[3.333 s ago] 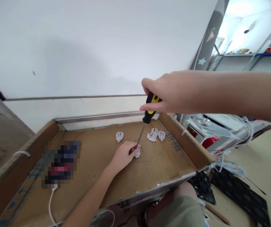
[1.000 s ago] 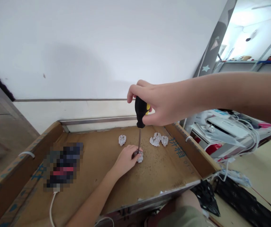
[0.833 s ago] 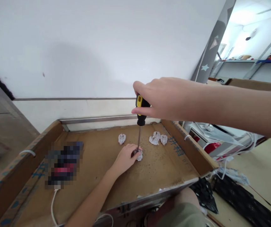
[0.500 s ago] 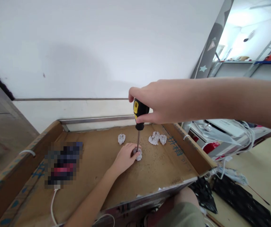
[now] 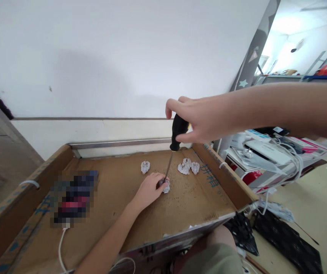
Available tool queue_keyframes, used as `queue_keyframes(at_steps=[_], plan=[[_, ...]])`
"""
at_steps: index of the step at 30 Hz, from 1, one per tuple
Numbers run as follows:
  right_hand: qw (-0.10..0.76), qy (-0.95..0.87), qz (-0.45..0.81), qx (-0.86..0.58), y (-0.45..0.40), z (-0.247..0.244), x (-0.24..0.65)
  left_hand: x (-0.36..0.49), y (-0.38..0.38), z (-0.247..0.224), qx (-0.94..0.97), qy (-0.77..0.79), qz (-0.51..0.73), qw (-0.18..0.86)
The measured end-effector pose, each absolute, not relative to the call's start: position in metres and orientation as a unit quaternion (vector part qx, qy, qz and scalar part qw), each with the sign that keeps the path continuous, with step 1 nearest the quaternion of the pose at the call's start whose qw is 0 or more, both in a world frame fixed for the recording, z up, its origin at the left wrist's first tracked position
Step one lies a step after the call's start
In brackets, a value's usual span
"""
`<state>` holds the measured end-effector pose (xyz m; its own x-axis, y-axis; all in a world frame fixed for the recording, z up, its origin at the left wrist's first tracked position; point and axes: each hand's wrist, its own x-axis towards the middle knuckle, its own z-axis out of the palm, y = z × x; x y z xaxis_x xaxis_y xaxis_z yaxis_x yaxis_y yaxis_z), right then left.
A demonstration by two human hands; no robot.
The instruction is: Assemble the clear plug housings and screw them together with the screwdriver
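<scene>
My right hand (image 5: 185,120) is wrapped round the black and yellow handle of a screwdriver (image 5: 178,131). The shaft slants down to the left, its tip at a small clear plug-like part (image 5: 166,187) on the cardboard. My left hand (image 5: 151,187) pinches that part from the left, with something dark between the fingers. Behind it on the cardboard sits one clear part with metal pins (image 5: 145,166). Farther right is a cluster of similar clear parts (image 5: 184,167).
The cardboard-lined tray (image 5: 117,224) has raised sides. A blurred-out object (image 5: 76,198) with a white cable lies on its left. At the right stand piled boxes and cables (image 5: 266,152), with black plastic packaging (image 5: 289,239) on the floor. A white wall rises behind.
The screwdriver has gone from nearly upright to leaning right at the top, and my right hand has moved slightly right and up with it. My left hand stays on the part.
</scene>
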<state>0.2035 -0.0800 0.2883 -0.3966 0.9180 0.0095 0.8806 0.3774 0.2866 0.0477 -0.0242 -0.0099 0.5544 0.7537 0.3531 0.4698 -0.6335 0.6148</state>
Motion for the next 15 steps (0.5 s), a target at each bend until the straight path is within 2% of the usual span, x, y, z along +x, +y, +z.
queue_keyframes(at_steps=[3, 8, 12, 15], plan=[[0.095, 0.831, 0.083, 0.542, -0.088, 0.291, 0.202, 0.048, -0.023, -0.012, 0.843, 0.376, 0.303, 0.236], [0.071, 0.815, 0.153, 0.554, -0.092, 0.290, 0.200, 0.046, -0.022, -0.016, 0.834, 0.403, 0.298, 0.232], [0.086, 0.836, 0.077, 0.536, -0.088, 0.288, 0.203, 0.045, -0.021, -0.015, 0.841, 0.395, 0.302, 0.215], [0.098, 0.822, 0.105, 0.551, -0.091, 0.289, 0.202, 0.045, -0.022, -0.014, 0.847, 0.385, 0.305, 0.204]])
